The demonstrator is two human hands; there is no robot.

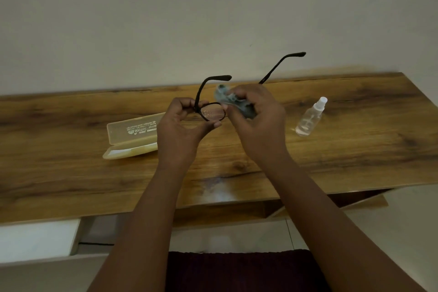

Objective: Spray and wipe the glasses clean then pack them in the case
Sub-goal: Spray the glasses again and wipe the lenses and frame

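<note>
At frame centre we see the glasses [211, 112] held above the wooden table [355, 149], temples open and pointing up toward the wall. Left hand [181, 125] pinches one lens rim between curled fingers and thumb; right hand [258, 116] grips a grey cloth [227, 98] bunched over the other lens. Open yellow case [132, 136] lies centre-left, lid print too blurred to read. Clear spray bottle [311, 117] lies centre-right, no label visible.

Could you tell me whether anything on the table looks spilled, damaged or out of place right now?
Only the spray bottle stands out: it lies on its side on the table, right of the hands. No spill shows. The case lies open.
</note>
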